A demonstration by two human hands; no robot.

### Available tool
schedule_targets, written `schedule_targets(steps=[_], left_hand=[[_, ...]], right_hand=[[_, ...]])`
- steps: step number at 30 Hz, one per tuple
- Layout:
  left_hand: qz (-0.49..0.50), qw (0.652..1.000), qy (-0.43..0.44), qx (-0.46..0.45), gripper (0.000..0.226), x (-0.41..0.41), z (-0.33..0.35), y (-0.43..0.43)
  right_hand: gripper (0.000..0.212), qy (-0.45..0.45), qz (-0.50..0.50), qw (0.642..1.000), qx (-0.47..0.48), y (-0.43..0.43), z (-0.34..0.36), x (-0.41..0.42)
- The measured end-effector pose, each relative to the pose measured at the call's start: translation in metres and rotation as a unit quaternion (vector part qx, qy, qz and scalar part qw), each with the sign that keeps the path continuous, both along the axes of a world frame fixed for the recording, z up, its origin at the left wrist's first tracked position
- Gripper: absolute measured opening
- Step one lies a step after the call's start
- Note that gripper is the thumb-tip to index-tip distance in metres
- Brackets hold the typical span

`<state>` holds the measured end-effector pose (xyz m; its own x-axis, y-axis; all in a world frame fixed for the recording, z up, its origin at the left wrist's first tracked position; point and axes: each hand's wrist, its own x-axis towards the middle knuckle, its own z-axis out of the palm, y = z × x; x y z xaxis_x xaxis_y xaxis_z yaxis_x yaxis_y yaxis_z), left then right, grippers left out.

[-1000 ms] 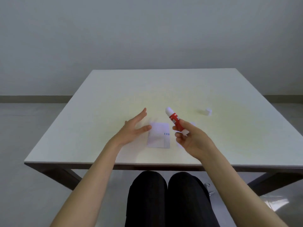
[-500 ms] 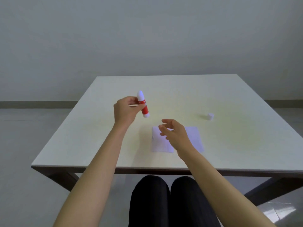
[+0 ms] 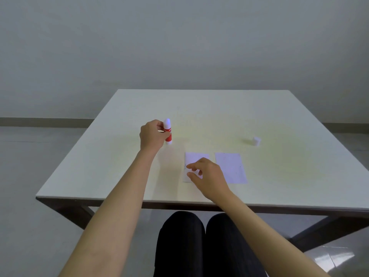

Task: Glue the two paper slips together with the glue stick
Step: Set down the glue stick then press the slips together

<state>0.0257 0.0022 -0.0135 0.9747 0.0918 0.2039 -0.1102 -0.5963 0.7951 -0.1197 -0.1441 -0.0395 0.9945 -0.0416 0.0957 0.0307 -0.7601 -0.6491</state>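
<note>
Since 0.5 s ago, the left hand [image 3: 151, 136] has lowered the glue stick [image 3: 167, 132] upright onto the table [image 3: 119, 166], fingers still pinching it. Loosely curled, empty, the right hand [image 3: 207, 176] hovers over the left paper slip [image 3: 194, 158]; the other slip [image 3: 230, 167] lies just right, long axes running away, open table all round.

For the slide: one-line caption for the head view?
Left hand holds glue stick upright; right hand hovers over paper slips on table.
</note>
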Motion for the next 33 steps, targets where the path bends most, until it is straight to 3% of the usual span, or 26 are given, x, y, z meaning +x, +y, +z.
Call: schedule_targets(steps=[7, 11, 14, 16, 23, 26, 30, 33], left_hand=[[-0.008, 1.000, -0.007, -0.013, 0.006, -0.004, -0.005, 0.003], [-0.013, 1.000, 0.004, -0.028, 0.027, -0.004, -0.010, 0.006], [-0.021, 1.000, 0.000, -0.021, 0.067, -0.004, -0.012, 0.007], [-0.006, 0.999, -0.041, -0.013, 0.082, -0.007, -0.013, 0.008], [0.060, 0.976, -0.200, -0.061, 0.071, -0.026, 0.000, 0.009], [0.057, 0.970, -0.220, -0.082, 0.057, -0.037, 0.005, 0.004], [0.019, 0.971, -0.197, -0.137, 0.016, -0.055, 0.008, -0.005], [-0.041, 0.985, -0.079, -0.145, 0.012, -0.063, 0.004, -0.015]], right_hand=[[0.037, -0.053, 0.051, 0.977, -0.202, 0.003, -0.009, -0.006], [0.057, -0.083, 0.075, 0.950, -0.292, 0.006, -0.007, -0.016], [0.050, -0.135, 0.072, 0.930, -0.333, 0.007, -0.006, -0.027], [0.043, -0.174, 0.080, 0.922, -0.336, 0.006, -0.009, -0.030], [0.024, -0.249, 0.125, 0.888, -0.365, 0.006, -0.012, -0.040], [0.022, -0.265, 0.135, 0.908, -0.296, 0.004, -0.009, -0.042], [0.013, -0.201, 0.007, 0.979, -0.024, -0.014, 0.014, -0.035], [0.010, -0.185, -0.129, 0.961, 0.158, -0.040, 0.036, -0.021]])
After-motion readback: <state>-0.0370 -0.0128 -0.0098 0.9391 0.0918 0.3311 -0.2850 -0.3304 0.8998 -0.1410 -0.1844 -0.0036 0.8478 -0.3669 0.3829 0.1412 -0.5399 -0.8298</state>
